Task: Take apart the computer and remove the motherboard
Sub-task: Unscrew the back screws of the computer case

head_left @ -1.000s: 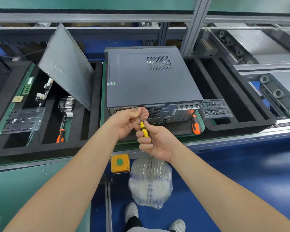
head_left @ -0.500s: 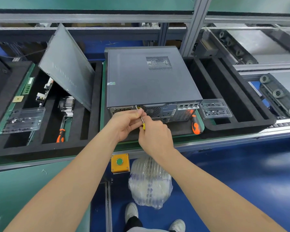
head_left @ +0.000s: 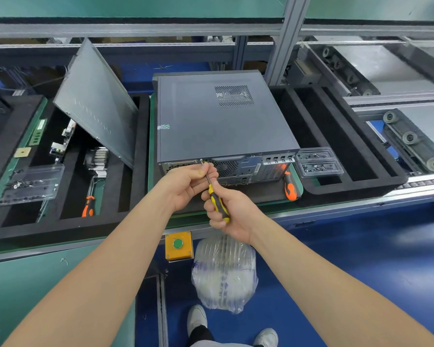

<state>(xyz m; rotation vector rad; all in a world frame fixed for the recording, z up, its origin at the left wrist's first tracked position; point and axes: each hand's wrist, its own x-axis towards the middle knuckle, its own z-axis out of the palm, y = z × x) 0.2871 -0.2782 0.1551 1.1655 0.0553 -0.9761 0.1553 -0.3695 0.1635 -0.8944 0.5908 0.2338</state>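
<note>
1. The computer case [head_left: 226, 121] lies flat on a black foam pad at the middle of the workbench, its cover on and its rear panel facing the person.
2. The yellow-and-black screwdriver [head_left: 217, 196] points up at the top left edge of that rear panel, its tip at a screw there.
3. The right hand [head_left: 232, 212] is clenched around the screwdriver handle.
4. The left hand [head_left: 189, 182] pinches the screwdriver's metal shaft near the tip, fingers touching the rear panel.
5. An orange-handled screwdriver [head_left: 290, 187] lies just beside the case's right rear corner.
6. A clear plastic screw tray [head_left: 317, 162] sits right of the case on a black foam tray [head_left: 361, 176].
7. To the left, a detached grey side panel [head_left: 98, 103] leans tilted over another foam tray [head_left: 60, 224] that holds parts and a second orange screwdriver [head_left: 88, 207].
8. A yellow box with a green button [head_left: 178, 245] hangs below the bench edge.
</note>
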